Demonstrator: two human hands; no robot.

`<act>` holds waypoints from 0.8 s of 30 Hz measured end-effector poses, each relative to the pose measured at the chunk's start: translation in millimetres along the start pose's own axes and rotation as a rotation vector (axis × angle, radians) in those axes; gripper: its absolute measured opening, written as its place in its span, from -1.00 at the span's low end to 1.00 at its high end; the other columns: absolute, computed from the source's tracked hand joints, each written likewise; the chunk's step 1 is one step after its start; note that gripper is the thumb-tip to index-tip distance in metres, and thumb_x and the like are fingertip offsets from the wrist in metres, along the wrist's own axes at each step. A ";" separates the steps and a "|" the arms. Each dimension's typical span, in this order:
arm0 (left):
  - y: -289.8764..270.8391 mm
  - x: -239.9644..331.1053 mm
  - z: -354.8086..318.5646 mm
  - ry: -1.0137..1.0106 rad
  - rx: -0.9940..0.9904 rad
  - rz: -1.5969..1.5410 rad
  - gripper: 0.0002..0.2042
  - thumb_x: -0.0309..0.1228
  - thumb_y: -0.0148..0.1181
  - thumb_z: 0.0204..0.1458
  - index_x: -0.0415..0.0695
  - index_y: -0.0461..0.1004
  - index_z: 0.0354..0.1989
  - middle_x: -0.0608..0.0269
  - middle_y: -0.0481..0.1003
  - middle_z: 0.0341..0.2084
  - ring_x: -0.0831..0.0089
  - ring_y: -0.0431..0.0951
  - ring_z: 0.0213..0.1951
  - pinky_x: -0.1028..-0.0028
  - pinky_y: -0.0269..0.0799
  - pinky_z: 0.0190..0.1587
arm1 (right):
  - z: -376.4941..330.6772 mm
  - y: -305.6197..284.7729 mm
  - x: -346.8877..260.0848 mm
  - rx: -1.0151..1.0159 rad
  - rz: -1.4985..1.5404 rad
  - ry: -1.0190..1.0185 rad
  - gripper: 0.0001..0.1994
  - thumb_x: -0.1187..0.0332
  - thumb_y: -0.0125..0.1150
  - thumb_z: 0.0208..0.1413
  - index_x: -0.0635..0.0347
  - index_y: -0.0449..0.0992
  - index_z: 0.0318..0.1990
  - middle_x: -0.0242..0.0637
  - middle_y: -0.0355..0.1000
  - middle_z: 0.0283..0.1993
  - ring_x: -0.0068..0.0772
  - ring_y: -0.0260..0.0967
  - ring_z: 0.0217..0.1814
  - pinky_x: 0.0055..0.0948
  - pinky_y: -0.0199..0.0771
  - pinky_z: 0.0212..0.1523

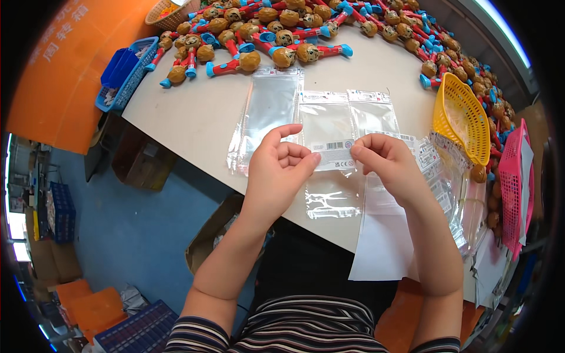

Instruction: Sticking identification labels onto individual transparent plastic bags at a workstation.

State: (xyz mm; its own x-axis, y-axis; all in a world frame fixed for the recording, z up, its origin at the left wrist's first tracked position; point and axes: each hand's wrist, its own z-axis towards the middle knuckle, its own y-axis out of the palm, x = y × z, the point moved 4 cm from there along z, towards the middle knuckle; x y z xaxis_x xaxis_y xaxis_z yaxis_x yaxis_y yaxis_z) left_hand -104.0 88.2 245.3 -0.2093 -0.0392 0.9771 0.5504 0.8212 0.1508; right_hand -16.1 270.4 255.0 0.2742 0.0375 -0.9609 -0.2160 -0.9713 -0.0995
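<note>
A barcode label [334,157] with small print spans the gap between my hands. My left hand [278,165] has its thumb and curled fingers at the label's left end, with the index finger stretched out above. At the other end, my right hand [388,162] pinches the label between thumb and index finger. Right below it on the table lies a clear plastic bag [332,203] with a printed header; whether the label touches it I cannot tell. A stack of similar clear bags [272,97] lies by my left hand, and another bag [375,117] lies beyond my right hand.
Many red-and-blue doll-like toys with brown round heads [238,62] crowd the table's far side. A yellow basket [468,117] and a pink basket [511,188] stand at the right, near white paper [382,247] and more bags. A blue basket [132,76] sits at the left edge.
</note>
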 end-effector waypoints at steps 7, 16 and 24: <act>4.8 -9.4 20.4 0.025 0.090 0.258 -0.55 -0.54 0.26 0.01 -0.33 0.26 0.06 0.24 0.55 -0.49 0.57 0.56 -0.40 0.55 0.45 -0.31 | 16.0 -3.1 12.7 0.152 -0.238 0.059 -0.81 0.30 0.24 0.14 0.29 0.53 -0.32 -0.45 0.46 -0.40 -0.70 0.31 -0.37 -0.63 0.33 -0.32; 9.5 -18.6 38.3 0.057 0.127 0.587 -0.57 -0.50 0.30 -0.05 -0.28 0.29 -0.01 0.25 0.57 -0.52 0.54 0.55 -0.46 0.53 0.44 -0.33 | 33.9 -1.1 27.1 0.304 -0.556 -0.030 -0.81 0.37 0.24 0.09 0.37 0.49 -0.36 -0.26 0.49 -0.41 -0.53 0.41 -0.41 -0.49 0.40 -0.38; 11.3 -14.1 40.9 0.030 0.111 0.643 -0.58 -0.56 0.24 -0.06 -0.33 0.26 -0.01 0.15 0.55 -0.54 0.27 0.61 -0.40 0.36 0.48 -0.27 | 34.1 3.1 22.1 0.335 -0.602 -0.081 -0.80 0.38 0.25 0.06 0.37 0.49 -0.46 -0.18 0.41 -0.28 -0.39 0.39 -0.36 -0.43 0.41 -0.30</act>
State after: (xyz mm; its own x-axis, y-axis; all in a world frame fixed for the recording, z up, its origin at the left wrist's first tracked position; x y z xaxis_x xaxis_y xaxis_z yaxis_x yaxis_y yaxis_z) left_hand -127.9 121.2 227.1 0.1572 0.4646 0.8715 0.4714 0.7401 -0.4796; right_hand -42.7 276.2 224.7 0.3687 0.5776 -0.7283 -0.3295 -0.6515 -0.6834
